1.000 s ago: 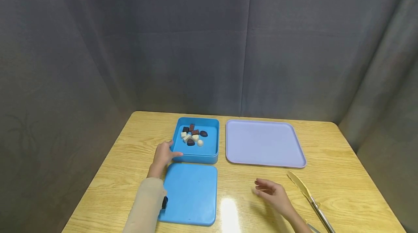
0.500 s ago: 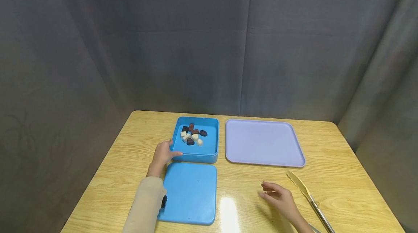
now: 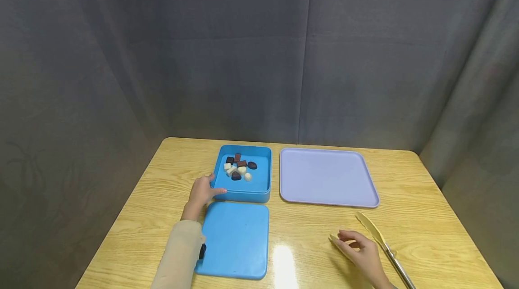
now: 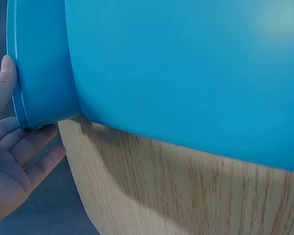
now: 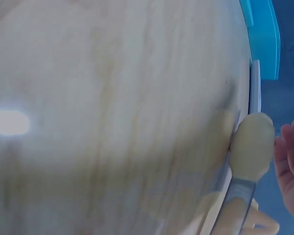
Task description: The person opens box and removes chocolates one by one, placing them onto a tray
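An open blue box (image 3: 261, 190) sits mid-table with several dark, brown and white pieces (image 3: 239, 169) inside. My left hand (image 3: 201, 193) rests against its near-left corner, thumb on the rim and fingers along the wall; in the left wrist view the left hand (image 4: 12, 156) touches the blue box (image 4: 39, 73). The box's flat blue lid (image 3: 235, 240) lies just in front. My right hand (image 3: 358, 253) hovers open over the table, right beside tongs (image 3: 383, 246) with cream tips. In the right wrist view the tongs' tip (image 5: 250, 147) is close to the right hand (image 5: 291, 171).
An empty lilac tray (image 3: 326, 177) lies to the right of the box. The wooden table (image 3: 425, 199) is enclosed by grey curtains (image 3: 259, 55) at the back and sides.
My right hand has slid to the right across the table toward the tongs. The left hand stays at the box corner.
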The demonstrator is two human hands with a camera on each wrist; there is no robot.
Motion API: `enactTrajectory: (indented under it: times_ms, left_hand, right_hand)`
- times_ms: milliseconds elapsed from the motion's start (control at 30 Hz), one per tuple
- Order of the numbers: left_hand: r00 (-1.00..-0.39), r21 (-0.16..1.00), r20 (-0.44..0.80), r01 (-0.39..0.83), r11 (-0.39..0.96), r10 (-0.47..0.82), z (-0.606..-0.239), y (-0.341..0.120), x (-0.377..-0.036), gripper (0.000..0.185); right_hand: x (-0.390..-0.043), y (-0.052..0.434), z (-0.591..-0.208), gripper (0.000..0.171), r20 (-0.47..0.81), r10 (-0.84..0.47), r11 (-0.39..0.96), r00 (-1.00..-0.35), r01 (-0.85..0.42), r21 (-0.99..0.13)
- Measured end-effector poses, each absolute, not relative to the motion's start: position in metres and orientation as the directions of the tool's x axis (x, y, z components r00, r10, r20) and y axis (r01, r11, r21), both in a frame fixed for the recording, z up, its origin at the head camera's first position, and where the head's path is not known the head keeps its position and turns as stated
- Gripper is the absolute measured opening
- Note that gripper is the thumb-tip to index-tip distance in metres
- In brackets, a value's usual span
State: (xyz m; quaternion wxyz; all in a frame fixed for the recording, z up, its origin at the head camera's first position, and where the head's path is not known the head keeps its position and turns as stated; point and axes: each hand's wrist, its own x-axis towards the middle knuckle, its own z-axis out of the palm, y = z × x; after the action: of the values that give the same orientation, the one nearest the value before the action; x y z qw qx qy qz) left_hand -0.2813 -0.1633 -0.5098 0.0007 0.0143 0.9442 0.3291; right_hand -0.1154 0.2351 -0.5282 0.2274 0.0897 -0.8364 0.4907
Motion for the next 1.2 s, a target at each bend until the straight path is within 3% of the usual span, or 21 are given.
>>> enactTrajectory:
  times_ms: [167,600,933,1200]
  left_hand:
    - [-1.0,0.622,0.011,0.03,0.782,0.03,-0.508,-0.163,-0.28,0.074]
    - [-1.0,0.623,-0.001,0.023,0.782,0.03,-0.507,-0.163,-0.28,0.076]
    - [-0.999,0.62,-0.002,0.03,0.784,0.039,-0.509,-0.164,-0.28,0.076]
    - [-0.999,0.617,0.011,0.046,0.786,0.05,-0.509,-0.164,-0.28,0.076]
  right_hand:
    - [-0.109,0.239,-0.522,0.025,0.523,0.072,0.517,-0.849,-0.416,-0.748]
    - [-0.106,0.271,-0.555,0.035,0.559,0.047,0.55,-0.828,-0.446,-0.706]
    - [-0.094,0.291,-0.561,0.041,0.551,0.054,0.687,-0.833,-0.37,-0.626]
    - [-0.093,0.306,-0.568,0.045,0.684,-0.009,0.715,-0.729,-0.483,-0.506]
